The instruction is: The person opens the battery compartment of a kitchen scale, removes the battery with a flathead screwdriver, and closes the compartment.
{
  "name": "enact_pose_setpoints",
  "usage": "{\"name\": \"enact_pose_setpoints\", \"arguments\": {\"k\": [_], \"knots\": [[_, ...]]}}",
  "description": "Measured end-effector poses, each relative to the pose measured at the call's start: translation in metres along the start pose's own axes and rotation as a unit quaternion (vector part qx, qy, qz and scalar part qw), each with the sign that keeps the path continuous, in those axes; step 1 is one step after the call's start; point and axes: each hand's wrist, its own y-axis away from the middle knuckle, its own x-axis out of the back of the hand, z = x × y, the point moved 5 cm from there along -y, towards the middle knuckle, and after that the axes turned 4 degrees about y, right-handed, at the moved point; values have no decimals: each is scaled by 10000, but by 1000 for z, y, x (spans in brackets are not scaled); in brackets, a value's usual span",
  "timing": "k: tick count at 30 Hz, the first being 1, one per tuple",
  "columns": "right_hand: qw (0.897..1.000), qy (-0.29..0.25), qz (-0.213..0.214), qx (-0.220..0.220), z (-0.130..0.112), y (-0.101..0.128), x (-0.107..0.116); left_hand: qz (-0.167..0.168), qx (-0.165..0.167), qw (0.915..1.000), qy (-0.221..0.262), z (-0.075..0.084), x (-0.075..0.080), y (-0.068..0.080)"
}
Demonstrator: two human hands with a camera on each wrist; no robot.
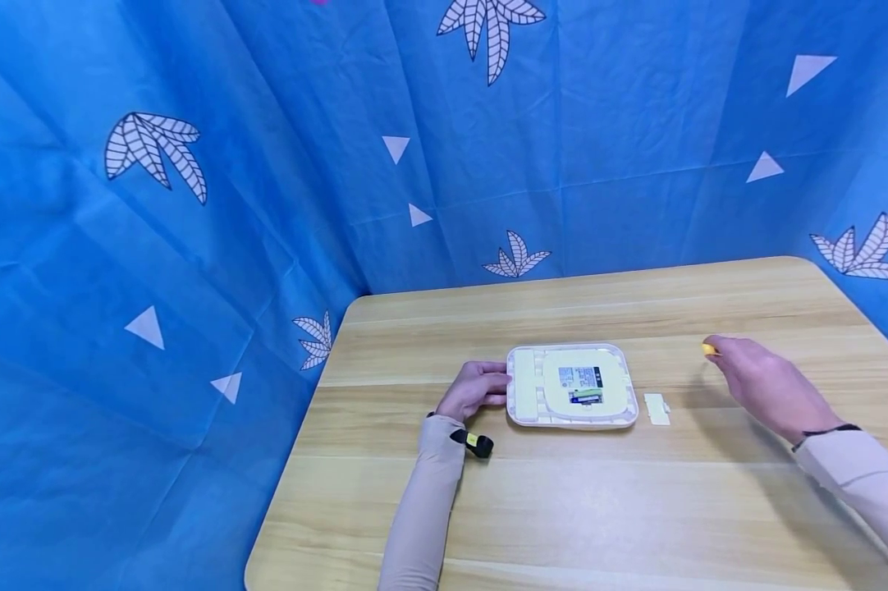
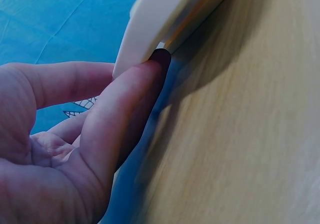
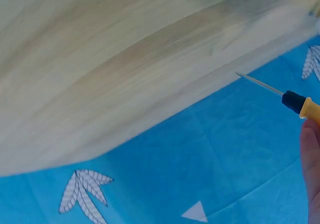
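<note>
Head view, device: white plastic device (image 1: 551, 394) lies on the wooden table (image 1: 562, 492) with its open battery compartment (image 1: 586, 397) upward, touching the left hand (image 1: 475, 390), well apart from the right hand (image 1: 772, 386).
Head view, loose part: small white cover (image 1: 656, 409) just beside the device's right end.
Handling: probably light, stiff, rather slippery; best held by the rim; the cover's thin tabs look fragile.
Left wrist view, grip: thumb and finger pinch the rim at the device's left end.
Right wrist view, grip: hand clasps the screwdriver (image 3: 293, 100) by its yellow handle; its tip touches nothing.
</note>
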Motion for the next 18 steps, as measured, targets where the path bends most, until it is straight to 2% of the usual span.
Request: {"name": "enact_pose_setpoints", "arguments": {"k": [3,10,18], "knots": [[9995,35,-259,200,-2,3,-3,-2,-8,10000,17,0,0,0],[9945,77,-997,302,-4,11,-10,-17,-23,10000,21,0,-1,1],[9900,196,-1244,634,-7,17,-17,-133,-107,9998,53,-2,-1,0]]}}
